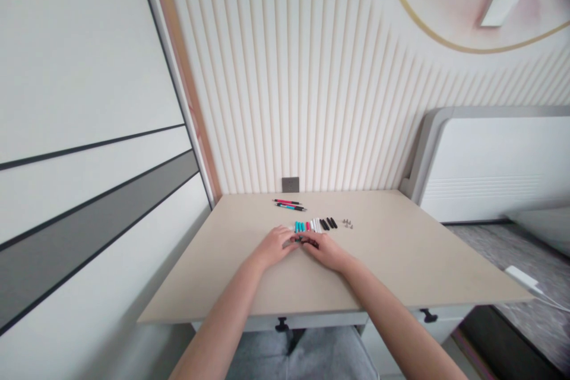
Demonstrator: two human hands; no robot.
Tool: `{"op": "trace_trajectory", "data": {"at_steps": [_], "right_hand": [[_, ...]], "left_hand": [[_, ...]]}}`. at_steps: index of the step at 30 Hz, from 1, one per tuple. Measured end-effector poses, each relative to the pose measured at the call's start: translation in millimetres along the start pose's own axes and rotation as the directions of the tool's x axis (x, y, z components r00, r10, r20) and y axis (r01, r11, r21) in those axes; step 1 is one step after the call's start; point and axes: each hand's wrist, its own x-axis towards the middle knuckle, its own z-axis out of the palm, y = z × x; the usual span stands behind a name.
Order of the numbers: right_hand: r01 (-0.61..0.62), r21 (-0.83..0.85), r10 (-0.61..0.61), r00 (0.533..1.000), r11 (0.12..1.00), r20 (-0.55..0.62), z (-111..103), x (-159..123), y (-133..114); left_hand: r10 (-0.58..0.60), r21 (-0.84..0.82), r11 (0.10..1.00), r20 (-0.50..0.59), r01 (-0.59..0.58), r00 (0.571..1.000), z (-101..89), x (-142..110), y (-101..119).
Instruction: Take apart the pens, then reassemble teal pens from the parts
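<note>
My left hand (276,244) and my right hand (326,249) meet on the beige desk (401,255), fingers pinched together around a small dark pen part (304,240) held between them. Just beyond the fingertips lies a row of pen pieces: teal barrels (300,227), a pink piece (307,226), white pieces (316,225) and black pieces (328,223). Small metal tips (347,224) lie to their right. Farther back rest two whole pens, a red one (287,202) and a blue one (290,207).
A ribbed wall with a dark socket plate (290,184) stands behind the desk. A white headboard (494,160) is at the right. Drawer handles (281,326) show under the desk's front edge. A white charger (523,277) lies off the right corner.
</note>
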Motion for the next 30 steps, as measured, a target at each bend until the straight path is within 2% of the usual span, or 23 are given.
{"op": "trace_trajectory", "data": {"at_steps": [3,7,11,16,24,30], "right_hand": [[-0.058,0.066,0.059,0.998,0.996,-0.005,2,0,-1],[-0.069,0.086,0.074,0.996,0.994,-0.059,6,3,4],[-0.008,0.01,0.01,0.993,1.0,-0.117,5,4,4],[0.065,0.024,-0.06,0.985,0.998,-0.16,5,5,2],[-0.023,0.075,0.039,0.974,0.997,-0.223,9,7,13],[-0.084,0.036,0.091,0.937,0.996,-0.338,7,6,19]], "left_hand": [[0.033,0.017,0.999,0.036,-0.033,0.999,2.7,1,0],[0.021,0.042,0.999,0.025,-0.022,0.999,4.8,3,0],[0.032,0.062,0.997,0.016,-0.033,0.999,5.5,3,1],[0.022,0.103,0.994,0.018,-0.024,1.0,7.5,2,-2],[-0.015,0.086,0.996,0.013,0.014,1.0,9.5,2,-5],[-0.029,0.083,0.996,-0.028,0.032,0.999,8.5,2,-5]]}}
